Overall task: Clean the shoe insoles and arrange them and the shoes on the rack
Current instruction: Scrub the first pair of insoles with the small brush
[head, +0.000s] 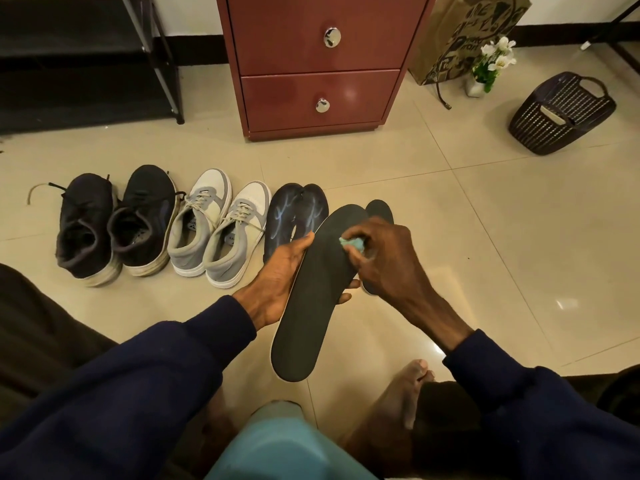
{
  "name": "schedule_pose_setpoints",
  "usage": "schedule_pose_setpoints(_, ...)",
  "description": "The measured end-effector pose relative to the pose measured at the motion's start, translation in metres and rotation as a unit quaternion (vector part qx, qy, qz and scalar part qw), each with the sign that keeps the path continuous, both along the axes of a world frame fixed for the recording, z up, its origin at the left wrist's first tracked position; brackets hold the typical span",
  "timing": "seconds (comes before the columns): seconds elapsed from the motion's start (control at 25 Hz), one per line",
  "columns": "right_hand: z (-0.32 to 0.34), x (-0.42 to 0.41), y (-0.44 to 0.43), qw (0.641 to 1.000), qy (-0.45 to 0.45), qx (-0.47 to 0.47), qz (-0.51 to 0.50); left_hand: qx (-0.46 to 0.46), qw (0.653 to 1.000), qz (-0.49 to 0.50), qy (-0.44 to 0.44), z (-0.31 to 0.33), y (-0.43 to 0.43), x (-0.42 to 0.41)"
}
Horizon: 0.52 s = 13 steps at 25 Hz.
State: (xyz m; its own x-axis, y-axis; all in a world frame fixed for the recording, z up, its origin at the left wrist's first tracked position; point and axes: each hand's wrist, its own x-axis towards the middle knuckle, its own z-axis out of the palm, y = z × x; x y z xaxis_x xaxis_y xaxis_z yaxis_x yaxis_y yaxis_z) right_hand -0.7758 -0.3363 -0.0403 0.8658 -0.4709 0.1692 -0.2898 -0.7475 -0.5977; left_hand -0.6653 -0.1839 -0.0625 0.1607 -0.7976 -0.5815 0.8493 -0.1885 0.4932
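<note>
Blue container (287, 445) nearest. Left hand (277, 282) grips the insole (311, 306), lying seven-to-one o'clock; right hand (388, 258) pinches cloth (351, 243) at its one-o'clock end.

2nd insole (380, 209) mostly behind right hand (384, 258) & held insole (304, 306); cloth (351, 243) half inside hand; rack (69, 50) partly off-frame top-left.

Long dark navy sleeves are worn on both arms, the left sleeve (138, 375) and the right sleeve (536, 410) each gathered into a soft cuff at the wrist. The left hand (277, 282) and right hand (384, 258) are left uncovered. A bare foot (398, 403) is seen below.
</note>
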Motion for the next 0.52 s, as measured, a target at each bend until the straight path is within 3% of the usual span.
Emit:
schedule_pose_setpoints(0.12, 0.001, 0.001, 0.025, 0.991, 0.042, 0.015, 0.129, 0.016, 1.000, 0.008, -0.012, 0.001, 0.000, -0.003)
schedule_pose_setpoints(0.36, 0.001, 0.001, -0.014, 0.997, -0.002, -0.044, -0.066, 0.019, 1.000, -0.019, -0.011, -0.001, 0.000, -0.003)
schedule_pose_setpoints(0.52, 0.002, 0.000, 0.028, 0.993, 0.042, 0.008, 0.111, 0.029, 0.999, 0.004, -0.012, -0.001, 0.000, -0.003)
